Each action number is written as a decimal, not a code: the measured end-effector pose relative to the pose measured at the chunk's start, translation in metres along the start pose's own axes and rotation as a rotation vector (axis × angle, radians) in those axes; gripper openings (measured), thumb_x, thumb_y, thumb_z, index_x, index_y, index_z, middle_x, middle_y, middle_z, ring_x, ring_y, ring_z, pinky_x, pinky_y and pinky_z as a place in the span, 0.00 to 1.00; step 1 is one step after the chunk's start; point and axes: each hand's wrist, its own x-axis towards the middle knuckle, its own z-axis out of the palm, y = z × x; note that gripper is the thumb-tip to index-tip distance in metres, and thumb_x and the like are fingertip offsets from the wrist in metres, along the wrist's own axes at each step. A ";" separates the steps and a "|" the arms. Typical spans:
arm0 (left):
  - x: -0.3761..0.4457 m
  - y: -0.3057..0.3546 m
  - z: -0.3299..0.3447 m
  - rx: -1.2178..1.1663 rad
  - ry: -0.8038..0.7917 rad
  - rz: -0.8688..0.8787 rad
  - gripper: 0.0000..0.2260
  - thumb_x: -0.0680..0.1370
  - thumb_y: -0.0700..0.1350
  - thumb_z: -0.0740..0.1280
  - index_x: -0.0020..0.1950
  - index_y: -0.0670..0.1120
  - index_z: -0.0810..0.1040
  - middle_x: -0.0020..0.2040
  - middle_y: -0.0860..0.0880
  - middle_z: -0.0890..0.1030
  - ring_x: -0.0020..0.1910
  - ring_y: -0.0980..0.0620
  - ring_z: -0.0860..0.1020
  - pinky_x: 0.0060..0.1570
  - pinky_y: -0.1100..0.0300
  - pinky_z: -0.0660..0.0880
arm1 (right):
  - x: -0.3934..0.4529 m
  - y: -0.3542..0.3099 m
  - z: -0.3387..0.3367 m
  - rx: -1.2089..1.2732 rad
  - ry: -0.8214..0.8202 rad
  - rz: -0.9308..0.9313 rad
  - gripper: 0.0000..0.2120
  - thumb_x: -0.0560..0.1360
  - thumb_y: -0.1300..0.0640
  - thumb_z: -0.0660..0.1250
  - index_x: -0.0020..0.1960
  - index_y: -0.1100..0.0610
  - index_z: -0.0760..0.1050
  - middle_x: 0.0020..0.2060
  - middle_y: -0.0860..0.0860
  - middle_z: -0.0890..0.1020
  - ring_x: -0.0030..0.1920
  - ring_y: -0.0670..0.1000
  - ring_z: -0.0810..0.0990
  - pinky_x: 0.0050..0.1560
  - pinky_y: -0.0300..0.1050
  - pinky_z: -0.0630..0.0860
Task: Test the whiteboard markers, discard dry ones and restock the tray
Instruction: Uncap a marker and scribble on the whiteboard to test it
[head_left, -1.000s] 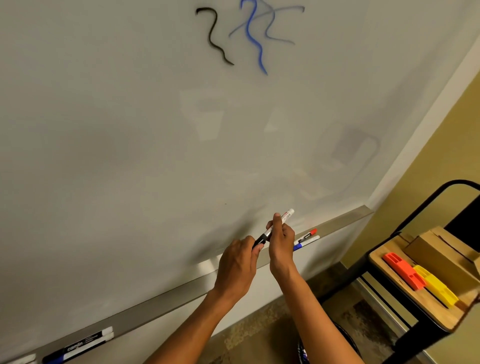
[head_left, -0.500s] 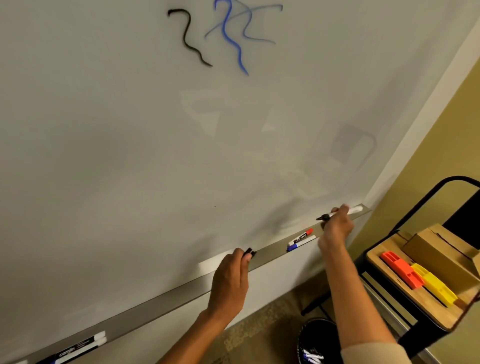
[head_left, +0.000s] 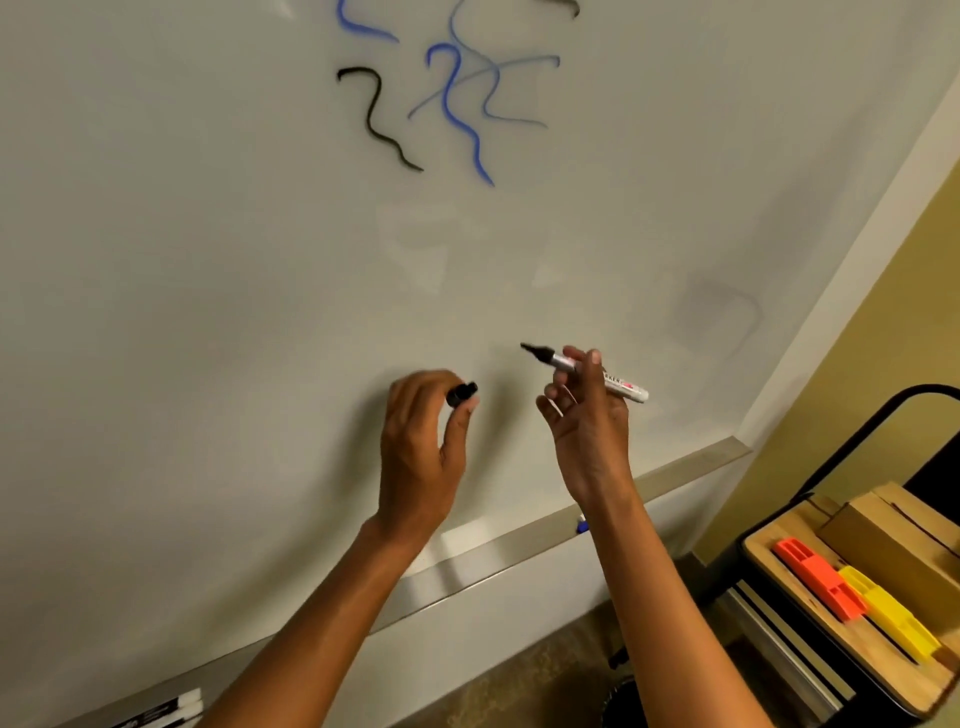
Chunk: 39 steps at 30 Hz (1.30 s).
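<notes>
Head view: we've lifted the uncapped marker (head_left: 587, 370), pinched in our right hand (head_left: 587, 421), off the tray (head_left: 675, 475); left hand (head_left: 421, 447) pinches its cap (head_left: 461, 394), ready to test.

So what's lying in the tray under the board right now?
In the tray, marker ends show at the far left and a blue cap tip beside the right forearm. That forearm covers whatever else lies there. The uncapped marker is in the right hand.
</notes>
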 end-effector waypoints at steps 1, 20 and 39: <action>0.012 0.002 -0.006 0.018 0.043 0.029 0.05 0.79 0.40 0.66 0.51 0.38 0.78 0.50 0.44 0.80 0.51 0.45 0.76 0.54 0.57 0.72 | 0.000 -0.006 0.012 0.005 -0.044 -0.029 0.15 0.77 0.48 0.67 0.56 0.58 0.80 0.42 0.53 0.80 0.41 0.49 0.77 0.47 0.44 0.75; 0.093 -0.039 -0.034 0.647 0.232 0.258 0.05 0.80 0.48 0.68 0.50 0.51 0.84 0.73 0.42 0.70 0.74 0.36 0.64 0.71 0.32 0.54 | 0.013 -0.033 0.139 -0.463 -0.276 -0.690 0.16 0.82 0.60 0.64 0.68 0.61 0.76 0.62 0.52 0.82 0.63 0.52 0.80 0.66 0.56 0.76; 0.093 -0.044 -0.023 0.721 0.369 0.331 0.03 0.78 0.48 0.71 0.46 0.53 0.84 0.69 0.44 0.74 0.71 0.37 0.69 0.67 0.32 0.61 | 0.026 -0.009 0.091 -0.561 -0.124 -0.781 0.12 0.80 0.62 0.65 0.62 0.60 0.80 0.53 0.52 0.85 0.54 0.57 0.83 0.56 0.58 0.79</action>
